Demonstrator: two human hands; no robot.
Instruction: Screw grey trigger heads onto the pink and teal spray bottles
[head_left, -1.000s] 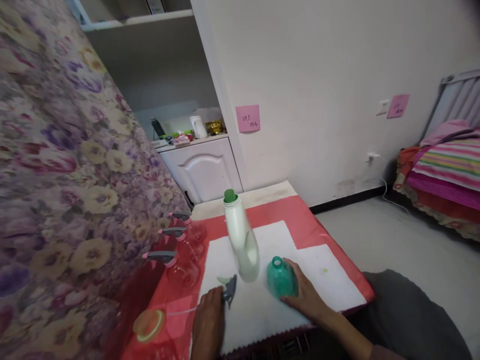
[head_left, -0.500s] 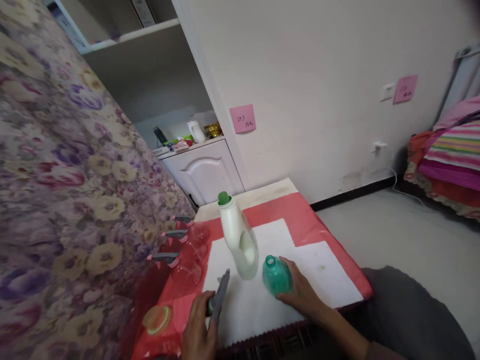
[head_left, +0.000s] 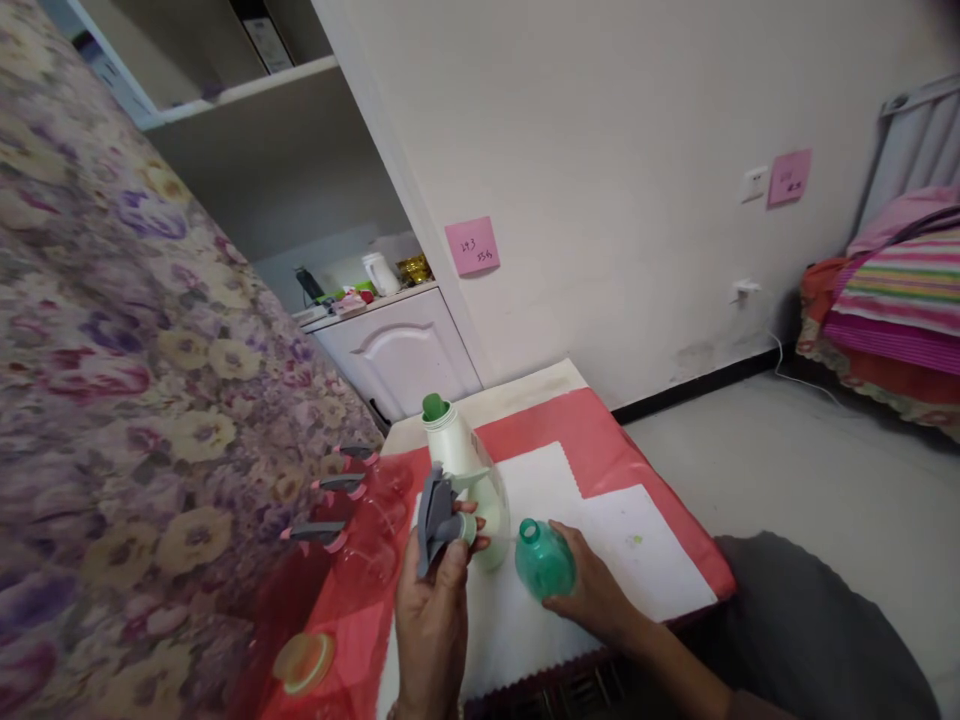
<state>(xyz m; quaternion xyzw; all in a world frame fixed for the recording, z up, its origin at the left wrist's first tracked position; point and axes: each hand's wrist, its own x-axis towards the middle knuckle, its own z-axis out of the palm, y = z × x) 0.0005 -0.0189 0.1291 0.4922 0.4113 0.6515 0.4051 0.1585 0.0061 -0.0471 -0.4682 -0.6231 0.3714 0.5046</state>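
Raised over the white cloth, my left hand (head_left: 439, 610) is closed around a grey spray trigger head (head_left: 439, 515) with a pale green collar. My right hand (head_left: 592, 590) wraps the side of a translucent green bottle (head_left: 545, 562), whose open neck points up. Behind the trigger head stands a large pale green jug (head_left: 484, 490) with a green spout at its uncapped top; my left hand partly hides it. Several clear spray bottles (head_left: 367, 555) with grey and pink triggers line the left side of the table.
A round green-rimmed lid (head_left: 304, 663) lies at the table's front left. The red-covered table (head_left: 637, 440) carries a white cloth (head_left: 660, 540). A floral curtain (head_left: 150, 400) hangs close on the left. A grey round seat (head_left: 810, 630) is at the right.
My left hand has lifted and turned the spray trigger head, bringing it in front of the jug with its collar facing right. My right hand still holds the green bottle.
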